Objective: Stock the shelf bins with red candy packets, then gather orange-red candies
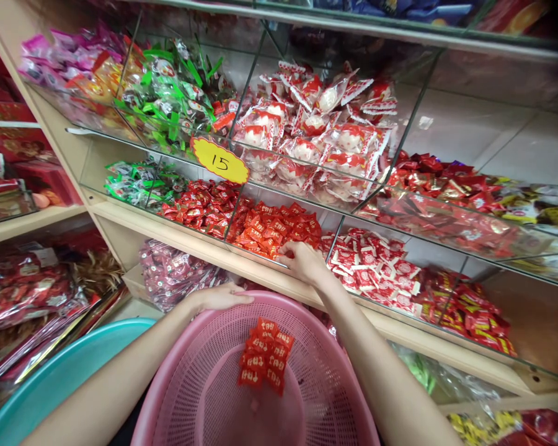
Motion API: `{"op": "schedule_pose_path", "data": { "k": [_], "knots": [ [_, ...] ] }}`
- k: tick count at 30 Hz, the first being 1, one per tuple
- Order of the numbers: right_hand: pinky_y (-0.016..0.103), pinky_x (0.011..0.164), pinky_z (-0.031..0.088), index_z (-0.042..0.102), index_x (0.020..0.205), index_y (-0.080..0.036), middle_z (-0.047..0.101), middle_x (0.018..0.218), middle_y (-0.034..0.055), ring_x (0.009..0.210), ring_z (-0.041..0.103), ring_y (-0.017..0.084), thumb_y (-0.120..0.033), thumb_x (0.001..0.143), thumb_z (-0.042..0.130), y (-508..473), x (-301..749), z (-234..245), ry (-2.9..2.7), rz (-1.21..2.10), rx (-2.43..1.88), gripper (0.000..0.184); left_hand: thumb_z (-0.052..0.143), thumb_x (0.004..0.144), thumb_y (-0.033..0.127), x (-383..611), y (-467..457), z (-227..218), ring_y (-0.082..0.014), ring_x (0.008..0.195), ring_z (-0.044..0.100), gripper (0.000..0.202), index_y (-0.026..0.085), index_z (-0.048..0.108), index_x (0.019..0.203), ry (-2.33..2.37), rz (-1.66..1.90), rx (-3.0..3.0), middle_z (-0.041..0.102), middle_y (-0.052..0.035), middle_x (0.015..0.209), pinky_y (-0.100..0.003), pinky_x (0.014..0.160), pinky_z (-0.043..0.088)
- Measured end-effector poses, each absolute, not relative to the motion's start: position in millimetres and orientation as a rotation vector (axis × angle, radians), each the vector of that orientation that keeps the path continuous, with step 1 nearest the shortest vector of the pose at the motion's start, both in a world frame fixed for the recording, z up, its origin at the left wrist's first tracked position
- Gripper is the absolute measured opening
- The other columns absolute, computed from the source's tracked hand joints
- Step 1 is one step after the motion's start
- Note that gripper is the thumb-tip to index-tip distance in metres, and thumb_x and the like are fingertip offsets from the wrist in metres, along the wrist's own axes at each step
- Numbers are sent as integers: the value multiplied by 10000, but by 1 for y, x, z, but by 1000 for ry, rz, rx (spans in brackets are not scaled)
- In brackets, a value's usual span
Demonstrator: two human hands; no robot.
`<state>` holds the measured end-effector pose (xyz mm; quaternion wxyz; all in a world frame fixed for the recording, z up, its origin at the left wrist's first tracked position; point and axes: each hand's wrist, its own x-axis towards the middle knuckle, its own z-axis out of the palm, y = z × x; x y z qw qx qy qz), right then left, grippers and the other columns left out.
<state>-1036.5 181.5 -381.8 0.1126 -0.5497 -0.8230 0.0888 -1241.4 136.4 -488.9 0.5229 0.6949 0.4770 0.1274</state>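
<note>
My left hand [223, 297] grips the far left rim of a pink plastic basket [186, 365], fingers over the edge. Inside the basket lies a small cluster of orange-red wrapped candies [266, 354]. At the front glass edge of a shelf compartment is my right hand [304, 261], its fingers bent together. Its fingertips are beside a heap of matching orange-red candies [279, 226]; whatever they hold is hidden. Darker red candies [204, 204] fill the compartment to the left, and red-and-white wrapped candies [372, 260] the one to the right.
Above are glass bins of clear-wrapped red-and-white sweets [316, 136] and green-wrapped sweets [177, 93]. A yellow price tag [220, 161] reading 15 hangs on the glass. A teal basin [88, 347] stands at the left, and bagged goods [177, 272] sit under the wooden shelf edge [167, 232].
</note>
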Motion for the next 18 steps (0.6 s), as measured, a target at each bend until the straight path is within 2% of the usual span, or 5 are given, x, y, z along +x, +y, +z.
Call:
{"op": "schedule_pose_path", "data": {
  "k": [4,9,13,18],
  "knots": [
    [362,815,315,606,855,-226,649,843,22,869,544,179,-377,824,479,176,-1036,-388,-2340,93,-1445,200,439,724,609,-1241,137,-489,-129,627,475,501,169,645,848,1134,304,1658,591,7,720,-209,559,334],
    [344,887,307,567,986,-196,613,960,44,944,493,165,-295,846,466,149,-1029,-393,-2037,-113,-1030,198,442,722,609,-1241,137,-490,-130,632,475,500,169,649,842,1149,297,1659,600,9,721,-212,569,332],
    [341,864,359,555,1034,-204,592,997,56,971,488,174,-274,832,499,119,-1022,-408,-2012,39,-881,221,446,705,626,-1239,138,-490,-136,663,476,520,167,653,836,1185,300,1685,610,7,742,-214,598,338],
    [298,774,420,568,973,-206,603,898,39,878,517,163,-279,836,492,100,-1009,-461,-2192,363,-946,173,455,705,624,-1237,138,-492,-123,653,472,507,170,648,826,1207,311,1676,595,15,727,-201,590,341]
  ]
}}
